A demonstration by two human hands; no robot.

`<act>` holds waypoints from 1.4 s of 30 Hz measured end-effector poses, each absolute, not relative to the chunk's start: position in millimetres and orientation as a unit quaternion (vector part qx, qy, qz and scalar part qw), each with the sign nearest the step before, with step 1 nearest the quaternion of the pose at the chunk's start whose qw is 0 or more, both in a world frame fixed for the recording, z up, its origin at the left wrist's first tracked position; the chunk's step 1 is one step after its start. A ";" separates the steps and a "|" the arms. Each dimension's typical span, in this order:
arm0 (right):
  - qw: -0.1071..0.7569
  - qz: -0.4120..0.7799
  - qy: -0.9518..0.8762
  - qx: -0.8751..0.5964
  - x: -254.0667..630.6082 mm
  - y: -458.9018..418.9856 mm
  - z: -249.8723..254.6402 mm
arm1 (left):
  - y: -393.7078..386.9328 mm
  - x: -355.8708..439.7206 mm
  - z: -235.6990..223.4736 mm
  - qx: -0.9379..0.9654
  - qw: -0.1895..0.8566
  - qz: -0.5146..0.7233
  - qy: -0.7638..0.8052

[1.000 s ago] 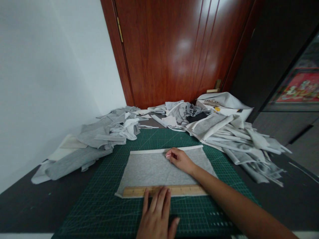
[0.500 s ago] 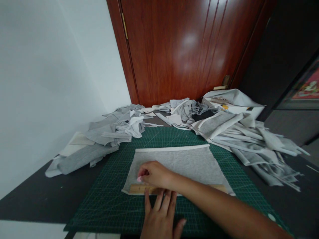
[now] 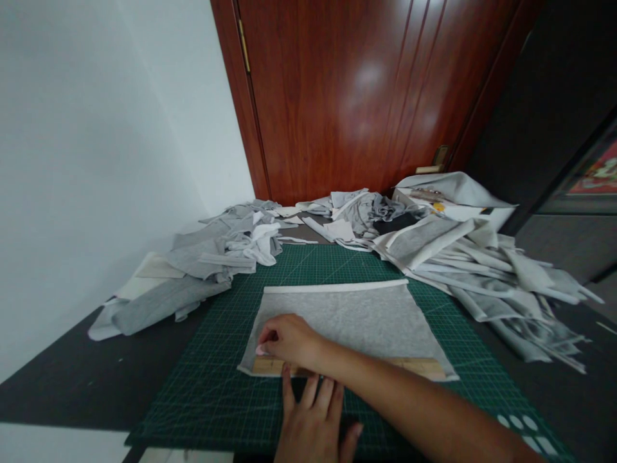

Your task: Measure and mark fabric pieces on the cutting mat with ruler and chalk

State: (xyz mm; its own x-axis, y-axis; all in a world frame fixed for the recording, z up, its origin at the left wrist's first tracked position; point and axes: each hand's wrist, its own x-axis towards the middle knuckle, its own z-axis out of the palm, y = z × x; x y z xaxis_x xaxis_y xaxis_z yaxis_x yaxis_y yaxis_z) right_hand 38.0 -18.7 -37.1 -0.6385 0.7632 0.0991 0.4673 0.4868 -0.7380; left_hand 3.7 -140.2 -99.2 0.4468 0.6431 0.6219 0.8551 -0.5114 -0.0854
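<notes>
A grey fabric rectangle (image 3: pixel 366 318) with a white band along its far edge lies flat on the green cutting mat (image 3: pixel 212 399). A wooden ruler (image 3: pixel 419 366) rests along the fabric's near edge. My left hand (image 3: pixel 313 421) lies flat, fingers stretched out, with the fingertips touching the ruler's near side. My right arm crosses above it. My right hand (image 3: pixel 284 337) is closed in a pinch at the ruler's left end, on the fabric. Something small and pale shows at the fingertips; I cannot make out what it is.
Heaps of grey and white fabric scraps lie beyond the mat at the left (image 3: pixel 207 263) and the right (image 3: pixel 482 257). A red-brown door (image 3: pixel 361 96) stands behind them and a white wall (image 3: pixel 96 161) at the left. The dark tabletop (image 3: pixel 62 392) surrounds the mat.
My right hand moved from the fabric's far edge down to the left end of the ruler, then slightly further left. My left hand stayed at the ruler. The view shifted a little.
</notes>
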 end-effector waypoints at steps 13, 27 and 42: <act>0.161 0.281 -0.874 -0.361 39.7 -22.7 -24.7 | -140.8 1.3 -88.9 -0.834 0.222 -0.245 -0.442; 0.161 0.375 -0.830 -0.379 112.0 -19.8 -32.9 | -137.8 -0.2 -77.7 -0.835 0.230 -0.251 -0.432; 0.166 0.444 -0.789 -0.391 227.4 -34.7 -23.5 | -136.9 -6.6 -71.3 -0.862 0.245 -0.139 -0.421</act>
